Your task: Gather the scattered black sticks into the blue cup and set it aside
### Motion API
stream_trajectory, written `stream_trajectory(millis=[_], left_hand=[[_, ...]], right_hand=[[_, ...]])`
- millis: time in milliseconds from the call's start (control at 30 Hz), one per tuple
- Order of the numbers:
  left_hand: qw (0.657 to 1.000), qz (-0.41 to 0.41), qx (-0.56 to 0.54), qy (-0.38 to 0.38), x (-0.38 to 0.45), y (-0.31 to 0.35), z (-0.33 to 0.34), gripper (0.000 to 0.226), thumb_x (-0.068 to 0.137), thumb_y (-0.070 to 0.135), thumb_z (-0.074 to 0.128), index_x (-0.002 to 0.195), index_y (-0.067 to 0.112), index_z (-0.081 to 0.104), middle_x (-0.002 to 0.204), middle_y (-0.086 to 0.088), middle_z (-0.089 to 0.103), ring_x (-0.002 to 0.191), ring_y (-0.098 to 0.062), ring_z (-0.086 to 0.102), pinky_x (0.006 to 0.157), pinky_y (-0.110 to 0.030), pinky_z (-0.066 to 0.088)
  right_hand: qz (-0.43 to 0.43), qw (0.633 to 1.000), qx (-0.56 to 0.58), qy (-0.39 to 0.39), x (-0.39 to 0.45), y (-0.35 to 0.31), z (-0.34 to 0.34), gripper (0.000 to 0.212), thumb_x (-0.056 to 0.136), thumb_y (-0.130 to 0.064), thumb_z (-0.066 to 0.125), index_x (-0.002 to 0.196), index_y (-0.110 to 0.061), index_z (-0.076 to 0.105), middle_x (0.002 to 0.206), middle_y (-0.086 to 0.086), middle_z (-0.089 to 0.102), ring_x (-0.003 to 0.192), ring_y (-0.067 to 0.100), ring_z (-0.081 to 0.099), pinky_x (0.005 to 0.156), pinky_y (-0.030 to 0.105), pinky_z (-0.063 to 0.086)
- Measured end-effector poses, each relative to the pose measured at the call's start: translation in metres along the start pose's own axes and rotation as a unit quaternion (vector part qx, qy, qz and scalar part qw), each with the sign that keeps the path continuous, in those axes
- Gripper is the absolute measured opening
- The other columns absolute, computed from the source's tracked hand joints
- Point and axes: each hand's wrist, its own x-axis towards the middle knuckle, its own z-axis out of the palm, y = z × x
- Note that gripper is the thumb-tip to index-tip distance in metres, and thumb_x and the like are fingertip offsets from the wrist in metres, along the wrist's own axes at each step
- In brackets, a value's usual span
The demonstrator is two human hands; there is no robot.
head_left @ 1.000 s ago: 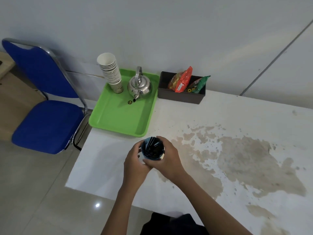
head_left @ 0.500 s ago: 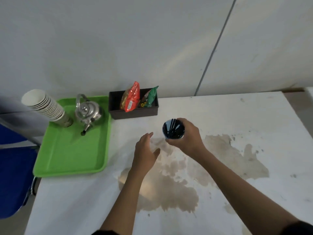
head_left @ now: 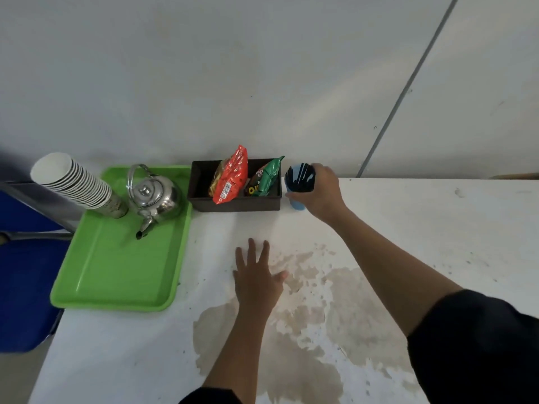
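From the head camera, the right hand (head_left: 322,191) is wrapped around the blue cup (head_left: 298,189), which stands at the far edge of the white table (head_left: 437,228), just beside the right end of the dark brown box (head_left: 233,204) and close to the wall. The black sticks (head_left: 300,177) stand bundled inside the cup, their tops fanning above its rim. Whether the cup's base rests on the table cannot be told for certain.

The left hand (head_left: 256,281) lies flat and empty, fingers spread, on the table near a large brownish stain (head_left: 306,330).

The brown box holds 2 snack packets: a red packet (head_left: 230,179) leaning to the left and a green packet (head_left: 268,177) to its right.

Left of the box, a green tray (head_left: 116,275) carries 1 metal kettle (head_left: 153,195) and a tilted stack of white paper cups (head_left: 73,182) nested one inside another. The rest of the tray is bare.

A blue chair (head_left: 23,287) sits at the table's left end.
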Motion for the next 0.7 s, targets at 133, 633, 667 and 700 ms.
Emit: stream_trajectory(millis=[133, 633, 667, 700], left_hand=[[1.000, -0.006, -0.006, 0.009, 0.001, -0.002, 0.005, 0.085, 0.089, 0.067, 0.050, 0.158, 0.036, 0.012, 0.168, 0.002, -0.001, 0.155, -0.029, -0.002, 0.120, -0.053, 0.021], [0.996, -0.022, 0.033, -0.079, -0.003, 0.006, -0.049, 0.073, 0.096, 0.061, 0.040, 0.158, 0.037, 0.010, 0.168, 0.001, 0.004, 0.153, -0.031, 0.013, 0.115, -0.053, 0.030], [0.997, -0.021, 0.029, -0.074, -0.006, 0.010, -0.062, 0.071, 0.096, 0.060, 0.040, 0.157, 0.036, 0.014, 0.167, 0.000, 0.011, 0.151, -0.031, 0.019, 0.113, -0.052, 0.033], [0.997, -0.020, 0.028, -0.067, -0.006, 0.015, -0.072, 0.068, 0.096, 0.058, 0.042, 0.156, 0.035, 0.020, 0.165, -0.001, 0.021, 0.147, -0.031, 0.027, 0.110, -0.051, 0.036]], right_hand=[[-0.003, 1.000, -0.004, -0.016, 0.011, 0.001, 0.010, 0.063, 0.066, -0.027, 0.085, 0.116, -0.006, 0.053, 0.109, 0.011, 0.053, 0.102, 0.023, 0.049, 0.079, 0.026, 0.038], [-0.006, 0.963, -0.266, -0.036, -0.032, -0.015, -0.025, 0.071, 0.085, -0.044, 0.061, 0.141, -0.010, 0.034, 0.140, 0.011, 0.045, 0.132, 0.032, 0.038, 0.109, 0.049, 0.033], [-0.028, 0.949, -0.312, -0.046, -0.039, -0.019, -0.030, 0.064, 0.087, -0.041, 0.058, 0.140, -0.012, 0.035, 0.140, 0.009, 0.045, 0.133, 0.031, 0.037, 0.111, 0.050, 0.030], [-0.043, 0.936, -0.346, -0.055, -0.047, -0.026, -0.035, 0.060, 0.088, -0.038, 0.057, 0.139, -0.013, 0.037, 0.139, 0.008, 0.046, 0.133, 0.030, 0.037, 0.111, 0.050, 0.029]])
